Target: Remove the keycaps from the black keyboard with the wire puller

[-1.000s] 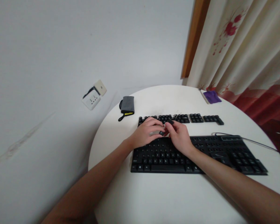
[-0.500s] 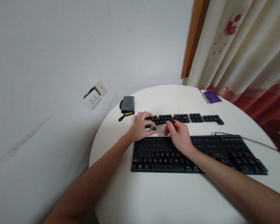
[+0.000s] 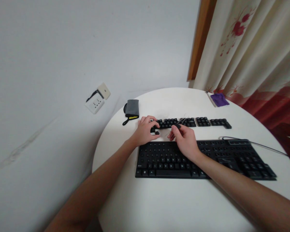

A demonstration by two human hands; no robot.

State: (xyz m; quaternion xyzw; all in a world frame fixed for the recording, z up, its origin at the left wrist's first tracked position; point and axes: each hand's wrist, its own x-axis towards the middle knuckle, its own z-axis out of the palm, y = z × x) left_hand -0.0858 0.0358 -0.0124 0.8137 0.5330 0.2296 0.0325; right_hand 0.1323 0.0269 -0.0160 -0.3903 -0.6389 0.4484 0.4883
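Note:
My left hand [image 3: 144, 130] rests at the left end of a row of loose keycaps [image 3: 170, 122], its thumb and fingers curved and apart. Between thumb and fingertips sits a single black keycap [image 3: 157, 132], close to the thumb; whether they touch is unclear. My right hand [image 3: 185, 140] is closed on the dark handle of a wire keycap puller [image 3: 177, 126]. Thin wire loops stick out at both ends of the tool. Beneath my right wrist lies a black keyboard [image 3: 174, 174], its upper left keys off and its lower rows still capped.
A grey pouch [image 3: 132, 108] with a black loop lies at the table's far left. On the far right is a purple cloth [image 3: 219, 100]. The keyboard cable [image 3: 261, 146] runs off the right side of the round white table [image 3: 159, 203]. A wall borders the left.
The single keycap by my left thumb has shifted slightly left and changed its tilt, and my left fingers have moved a little. My right hand with the puller has hardly moved.

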